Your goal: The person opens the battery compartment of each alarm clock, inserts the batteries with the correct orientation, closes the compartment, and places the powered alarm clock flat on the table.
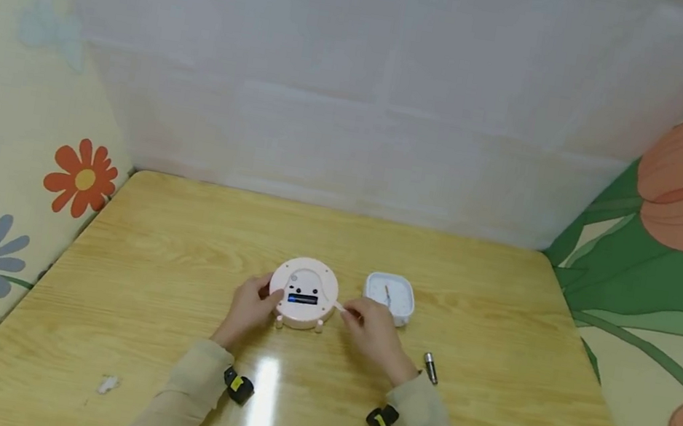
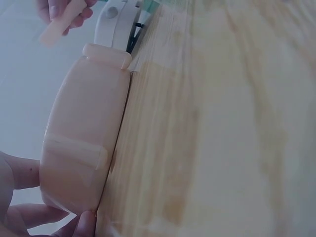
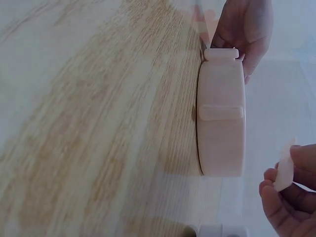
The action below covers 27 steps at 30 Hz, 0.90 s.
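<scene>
A round pale pink clock (image 1: 299,317) lies back side up on the wooden table, its two small feet toward me. In its uncovered battery compartment sits a dark battery (image 1: 303,299) with a blue end. My left hand (image 1: 251,306) grips the clock's left edge, thumb on top and fingers at the side. Just off the right edge, my right hand (image 1: 375,330) pinches a small pink battery cover (image 3: 285,170) between thumb and fingers. In the right wrist view the cover is held apart from the clock's side (image 3: 222,143).
Behind my right hand stands a pale rounded-square object (image 1: 378,285) with a slim dark mark on top. A loose battery (image 1: 431,368) lies near my right wrist. On the table's front left is a small white patch (image 1: 107,384). A pale wall (image 1: 353,134) rises behind the table.
</scene>
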Motion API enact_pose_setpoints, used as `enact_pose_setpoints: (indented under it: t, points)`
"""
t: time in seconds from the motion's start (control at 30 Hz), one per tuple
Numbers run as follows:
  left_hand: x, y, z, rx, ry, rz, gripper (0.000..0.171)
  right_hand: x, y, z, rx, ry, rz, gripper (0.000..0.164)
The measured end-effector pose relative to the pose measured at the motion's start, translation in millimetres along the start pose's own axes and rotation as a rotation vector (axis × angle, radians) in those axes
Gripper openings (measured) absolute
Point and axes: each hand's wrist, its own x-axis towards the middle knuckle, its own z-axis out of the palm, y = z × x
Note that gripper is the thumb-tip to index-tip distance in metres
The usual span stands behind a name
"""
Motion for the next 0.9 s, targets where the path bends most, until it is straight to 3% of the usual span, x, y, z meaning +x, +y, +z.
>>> enact_pose_setpoints:
  t: [0.4, 0.57, 0.9]
  points:
    - [0.8, 1.6, -0.1, 0.016, 0.021, 0.084, 0.042, 7.7, -3.7, 3.2, -0.010, -0.003, -0.006, 0.006]
    - [1.5, 2.1, -1.7, 0.025, 0.015, 0.083, 0.042, 14.6, -10.3, 5.5, -0.033, -0.048, 0.005, 0.005]
    - [0.4, 0.3, -0.2, 0.014, 0.015, 0.089, 0.043, 30.8, -22.9, 12.8, -0.129, -0.130, -0.050, 0.008]
